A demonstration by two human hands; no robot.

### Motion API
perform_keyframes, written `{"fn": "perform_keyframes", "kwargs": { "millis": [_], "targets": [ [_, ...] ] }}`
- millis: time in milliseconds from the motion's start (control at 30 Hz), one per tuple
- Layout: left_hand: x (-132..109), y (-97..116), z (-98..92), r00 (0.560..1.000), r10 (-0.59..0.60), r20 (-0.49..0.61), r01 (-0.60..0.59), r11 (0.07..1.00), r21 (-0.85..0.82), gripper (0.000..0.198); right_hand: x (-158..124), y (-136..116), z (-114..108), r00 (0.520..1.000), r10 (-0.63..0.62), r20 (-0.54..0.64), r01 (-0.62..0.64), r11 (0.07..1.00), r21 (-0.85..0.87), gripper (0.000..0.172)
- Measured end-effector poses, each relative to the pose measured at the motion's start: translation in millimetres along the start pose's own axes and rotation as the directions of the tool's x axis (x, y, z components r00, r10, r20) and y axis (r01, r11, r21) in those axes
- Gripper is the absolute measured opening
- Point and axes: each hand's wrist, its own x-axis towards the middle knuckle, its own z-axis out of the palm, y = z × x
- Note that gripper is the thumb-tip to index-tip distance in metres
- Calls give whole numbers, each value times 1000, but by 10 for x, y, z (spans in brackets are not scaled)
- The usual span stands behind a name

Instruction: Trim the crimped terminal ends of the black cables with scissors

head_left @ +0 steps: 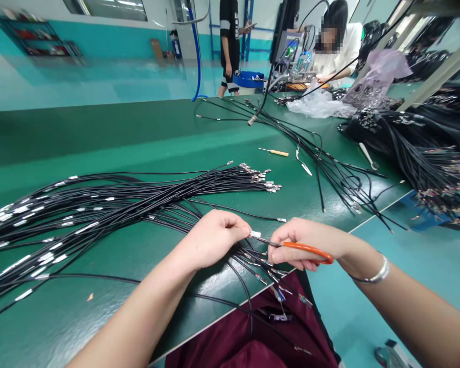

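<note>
Scissors [310, 250] are gripped in the right hand [301, 239], blades set at a white-tagged wire end [255, 234] pinched by the left hand [214, 237]. A short, square snip kept clear of the fingertips is judged best.

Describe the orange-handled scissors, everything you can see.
The scissors have a thin orange handle loop, plastic by its look, and slim metal blades pointing left, roughly level. The right hand grips the handle and hides most of it. The blade tips reach a white tag pinched by the left hand. Blade gap too small to tell.
</note>
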Motion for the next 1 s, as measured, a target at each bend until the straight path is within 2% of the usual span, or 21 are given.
{"fn": "perform_keyframes", "kwargs": {
  "millis": [367, 700, 1000],
  "targets": [
    [10, -11, 2, 1000, 11, 29, -11, 1000, -15, 23, 44, 18, -11, 1000, -4, 7, 4, 1000, -31, 38],
    [8, -13, -2, 999, -1, 43, 2, 1000, -23, 22, 23, -4, 28, 998, 21, -55, -24, 999, -46, 38],
    [21, -22, 7, 999, -16, 38, 17, 999, -34, 19, 23, -8, 43, 999, 13, -40, -14, 1000, -27, 36]
  ]
}}
